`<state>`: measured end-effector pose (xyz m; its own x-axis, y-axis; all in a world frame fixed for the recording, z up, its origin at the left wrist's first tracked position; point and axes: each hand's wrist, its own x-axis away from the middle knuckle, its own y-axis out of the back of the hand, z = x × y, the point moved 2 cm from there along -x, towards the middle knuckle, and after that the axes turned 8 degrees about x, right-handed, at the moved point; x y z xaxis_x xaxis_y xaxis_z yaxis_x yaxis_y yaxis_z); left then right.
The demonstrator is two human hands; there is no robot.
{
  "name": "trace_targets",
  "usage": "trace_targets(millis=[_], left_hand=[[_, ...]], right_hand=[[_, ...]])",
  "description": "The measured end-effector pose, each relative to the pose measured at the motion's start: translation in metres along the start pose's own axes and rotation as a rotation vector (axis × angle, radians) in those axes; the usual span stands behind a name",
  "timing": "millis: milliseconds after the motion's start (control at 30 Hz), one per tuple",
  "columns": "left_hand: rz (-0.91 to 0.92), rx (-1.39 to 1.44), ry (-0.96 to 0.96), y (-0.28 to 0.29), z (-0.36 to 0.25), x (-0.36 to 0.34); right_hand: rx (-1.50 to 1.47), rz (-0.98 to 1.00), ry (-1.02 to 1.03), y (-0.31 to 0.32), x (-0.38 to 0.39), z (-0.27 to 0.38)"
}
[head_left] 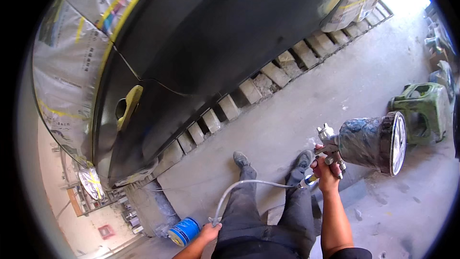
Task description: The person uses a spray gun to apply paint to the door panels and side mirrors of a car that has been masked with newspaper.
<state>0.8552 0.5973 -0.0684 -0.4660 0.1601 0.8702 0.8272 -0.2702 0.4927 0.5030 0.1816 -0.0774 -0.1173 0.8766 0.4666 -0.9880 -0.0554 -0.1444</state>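
My right hand is wrapped round the handle of a spray gun, whose large paint cup with a smeared surface sticks out to the right. A grey air hose loops from the fitting below the gun to my left hand, which grips it low beside my thigh. Above them stretches a dark car body panel, with a door handle partly covered in pale yellow. Printed plastic masking sheet and yellow tape cover the car's left part, and the wheel is wrapped.
A row of pale blocks runs along the floor below the car. A green plastic stool or container stands at the right, with clutter behind it. A blue can sits by my left hand. My feet stand on grey concrete.
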Motion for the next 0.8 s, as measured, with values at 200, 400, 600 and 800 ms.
trace_targets(millis=[200,400,600,800], left_hand=[[0.021,0.011,0.095,-0.006,0.002,-0.055],[-0.060,-0.023,0.024,-0.014,-0.018,-0.099],[-0.123,0.115,0.056,-0.024,-0.009,-0.104],[-0.107,0.090,0.073,-0.038,-0.009,-0.110]], right_hand=[[0.112,0.285,-0.052,-0.051,-0.055,-0.039],[0.208,0.558,-0.025,-0.136,-0.117,0.011],[0.084,0.716,0.186,-0.192,-0.144,0.050],[0.364,0.678,0.035,-0.183,-0.159,0.012]])
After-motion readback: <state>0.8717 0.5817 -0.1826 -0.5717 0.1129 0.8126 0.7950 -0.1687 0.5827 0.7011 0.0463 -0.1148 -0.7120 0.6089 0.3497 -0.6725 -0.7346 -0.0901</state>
